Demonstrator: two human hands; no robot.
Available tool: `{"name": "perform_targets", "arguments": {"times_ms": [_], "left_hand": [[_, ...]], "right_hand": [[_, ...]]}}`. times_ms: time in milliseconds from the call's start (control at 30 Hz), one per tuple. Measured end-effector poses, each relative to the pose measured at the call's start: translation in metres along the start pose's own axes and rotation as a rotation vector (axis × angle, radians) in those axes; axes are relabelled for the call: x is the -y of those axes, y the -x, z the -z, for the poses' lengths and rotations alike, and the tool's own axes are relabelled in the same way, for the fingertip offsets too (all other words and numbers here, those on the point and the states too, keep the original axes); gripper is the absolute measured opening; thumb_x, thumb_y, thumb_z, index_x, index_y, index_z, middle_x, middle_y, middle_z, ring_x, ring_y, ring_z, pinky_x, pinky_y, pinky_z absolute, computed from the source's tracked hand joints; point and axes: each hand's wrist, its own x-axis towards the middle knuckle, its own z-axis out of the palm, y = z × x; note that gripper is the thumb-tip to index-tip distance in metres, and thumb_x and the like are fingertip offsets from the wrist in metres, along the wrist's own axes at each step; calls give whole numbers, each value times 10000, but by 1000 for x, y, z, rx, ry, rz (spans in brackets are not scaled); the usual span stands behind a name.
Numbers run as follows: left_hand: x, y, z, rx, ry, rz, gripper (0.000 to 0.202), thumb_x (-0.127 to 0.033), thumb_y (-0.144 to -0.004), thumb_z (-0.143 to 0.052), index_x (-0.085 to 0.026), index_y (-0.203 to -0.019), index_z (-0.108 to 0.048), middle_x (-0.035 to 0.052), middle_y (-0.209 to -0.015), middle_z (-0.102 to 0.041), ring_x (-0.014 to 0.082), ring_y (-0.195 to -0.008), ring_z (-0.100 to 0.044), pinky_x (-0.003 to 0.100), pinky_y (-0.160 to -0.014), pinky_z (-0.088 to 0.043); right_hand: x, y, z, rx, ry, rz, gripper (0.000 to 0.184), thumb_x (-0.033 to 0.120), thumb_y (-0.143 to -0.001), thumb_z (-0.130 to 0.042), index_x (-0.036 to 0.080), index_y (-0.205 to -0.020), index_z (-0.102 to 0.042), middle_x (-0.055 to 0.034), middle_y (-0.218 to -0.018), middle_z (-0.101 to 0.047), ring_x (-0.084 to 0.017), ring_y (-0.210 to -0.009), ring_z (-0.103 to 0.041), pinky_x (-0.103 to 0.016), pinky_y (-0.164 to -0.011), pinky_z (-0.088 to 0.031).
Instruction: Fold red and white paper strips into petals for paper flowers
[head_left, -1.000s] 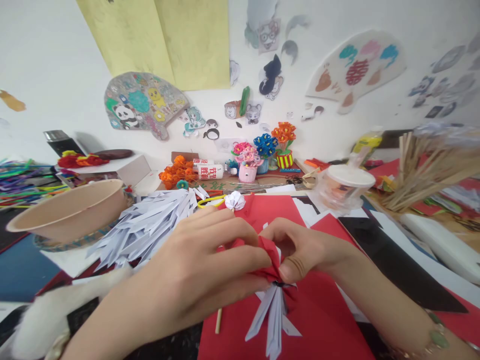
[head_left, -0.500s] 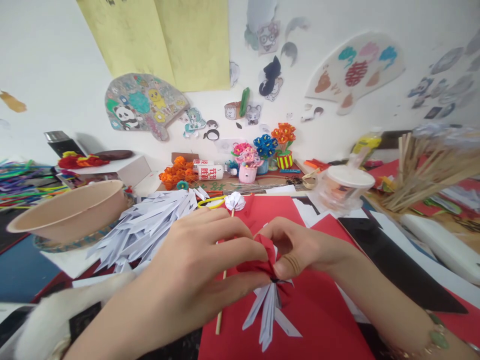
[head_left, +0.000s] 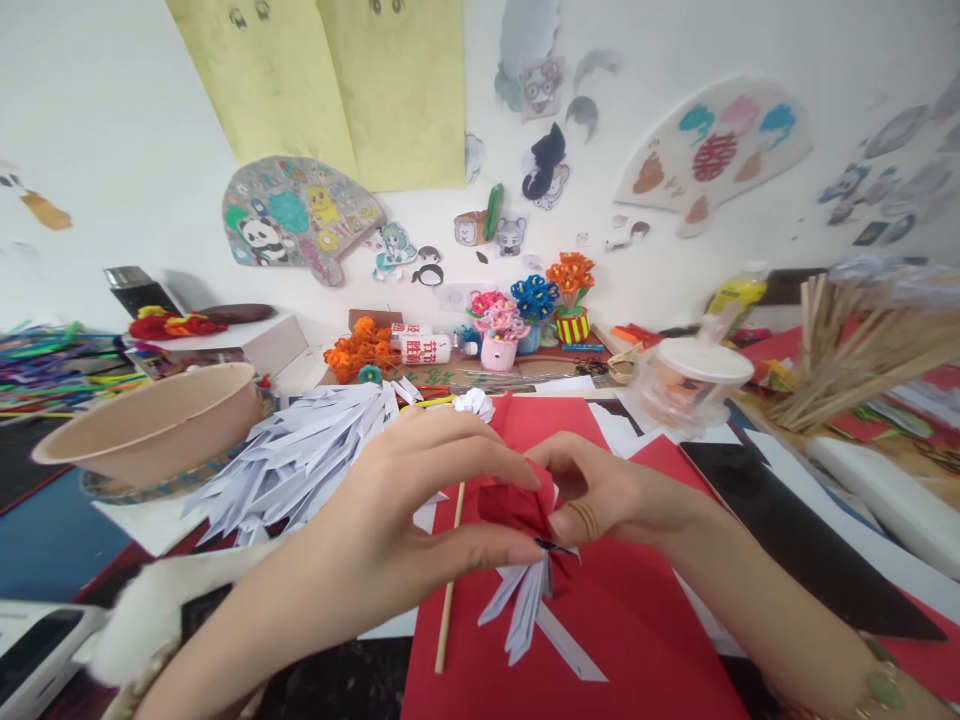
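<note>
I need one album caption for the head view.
Left hand and right hand around folded red-and-white paper, above a red sheet.

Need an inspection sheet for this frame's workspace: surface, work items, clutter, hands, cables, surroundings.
Surface: red sheet beneath the hands; a wooden stick lies on it, partly hidden by the left hand.
Work items: red paper piece between the hands, white paper strips spreading below it.
Clutter: white folded-paper pile, beige bowl and lidded tub behind the work area.
Hands: right hand pinches the red paper piece; left hand curves around it, grip unclear.
Cables: nothing seen.
Surroundings: white wall bearing yellow sheets and fan-shaped decorations.
</note>
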Motion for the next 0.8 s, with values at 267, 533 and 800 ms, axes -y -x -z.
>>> {"name": "perform_targets", "arguments": {"times_ms": [267,533,800], "left_hand": [[-2,-6,-3,-10,5,-10,94,-136,-840,-724,-209,-899,-716,-3,-891,-653,135,-837,-591,263,-795,-453],[9,-3,-2,-44,-119,-203,100,-143,-856,-718,-196,-941,-712,25,-928,-696,147,-809,-600,306,-769,-395],[16,-1,-3,-91,-100,-247,103,-205,-892,-688,-249,-947,-763,24,-863,-701,156,-767,-593,331,-752,-390]], "right_hand": [[-3,-2,0,33,-18,75,326,391,-690,-859,129,-732,-670,12,-650,-583,-100,-576,-493,-221,-517,-408],[-6,-2,0,-8,-36,42,389,453,-660,-867,130,-738,-664,2,-668,-576,-118,-620,-487,-246,-554,-399],[-7,-2,-3,1,-40,60,372,436,-676,-864,135,-723,-650,-1,-689,-578,-118,-636,-495,-243,-575,-395]]}}
